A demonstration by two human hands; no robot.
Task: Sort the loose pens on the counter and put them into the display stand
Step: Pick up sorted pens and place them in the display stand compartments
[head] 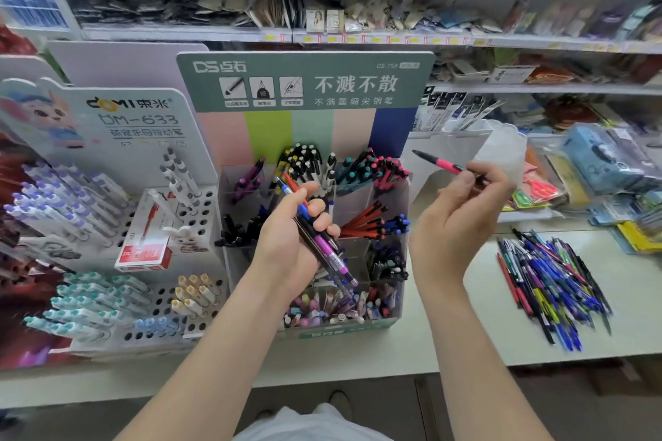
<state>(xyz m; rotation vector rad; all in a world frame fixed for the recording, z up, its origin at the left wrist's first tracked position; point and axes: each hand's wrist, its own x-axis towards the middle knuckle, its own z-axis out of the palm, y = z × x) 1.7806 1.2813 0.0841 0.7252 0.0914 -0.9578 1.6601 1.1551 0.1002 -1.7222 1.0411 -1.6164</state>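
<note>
My left hand (292, 243) grips a bundle of pens (324, 243), blue, red, purple and black, in front of the display stand (403, 190). The stand has a green header and clear compartments filled with pens sorted by colour. My right hand (465, 211) holds a single pink-and-black pen (437, 159) by its end, raised to the right of the stand's upper right compartment, tip pointing left. A pile of loose pens (551, 283) in mixed colours lies on the white counter (447, 344) at the right.
A white pen rack (200, 211) with holes, purple and teal pens and a red-and-white box (147, 240) stands left of the stand. Packaged goods (601, 161) crowd the counter's back right. Shelves of merchandise (322, 11) run behind.
</note>
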